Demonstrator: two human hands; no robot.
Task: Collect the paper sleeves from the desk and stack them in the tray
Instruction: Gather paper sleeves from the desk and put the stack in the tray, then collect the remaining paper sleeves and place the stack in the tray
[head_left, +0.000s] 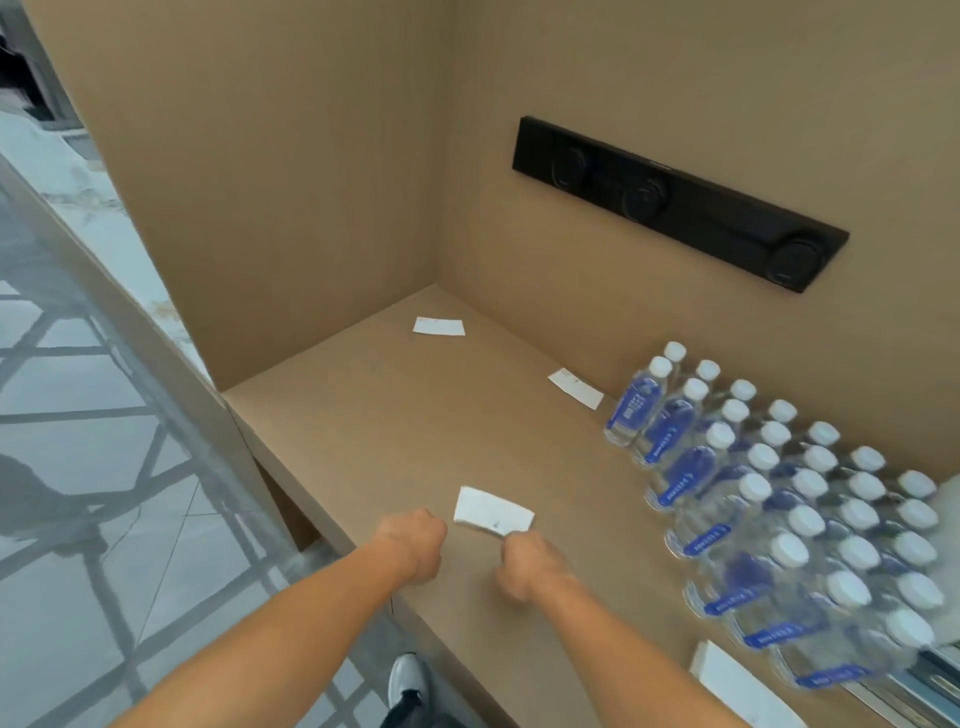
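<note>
Three white paper sleeves are on the tan desk (395, 426). The nearest paper sleeve (491, 509) is pinched at its near right corner by my right hand (524, 564). My left hand (410, 540) is curled into a fist just left of that sleeve, holding nothing I can see. A second sleeve (575, 388) lies by the back wall next to the bottles. A third sleeve (438, 326) lies in the far left corner. A white tray edge (727, 680) shows at the lower right.
Several rows of water bottles (769, 499) with white caps fill the desk's right side. A black socket strip (675, 200) is mounted on the back wall. A side panel closes the desk on the left. My shoe (408, 686) is on the tiled floor.
</note>
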